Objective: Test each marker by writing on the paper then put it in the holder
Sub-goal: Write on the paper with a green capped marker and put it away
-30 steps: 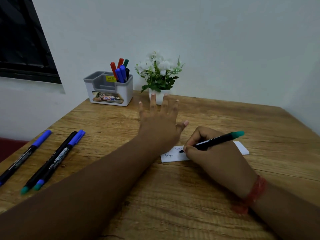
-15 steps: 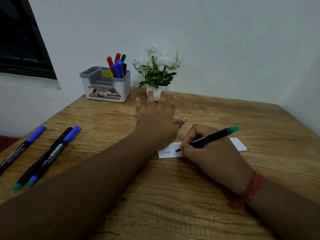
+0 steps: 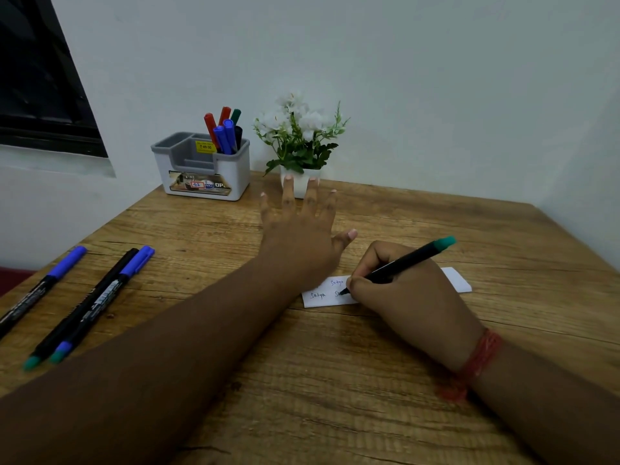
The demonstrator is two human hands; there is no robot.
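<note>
right hand writing, marker, paper

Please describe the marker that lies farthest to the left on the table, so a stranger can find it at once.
Start at the wooden table and go to its left edge, where three markers lie side by side. The wanted marker is the outermost one, with a blue cap pointing away. It lies apart from the other pair, which lie touching each other.

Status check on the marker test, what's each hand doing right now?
Right hand grips marker, tip on paper, writing. Left hand flat, pinning paper. Three markers untested; holder path clear.
</note>
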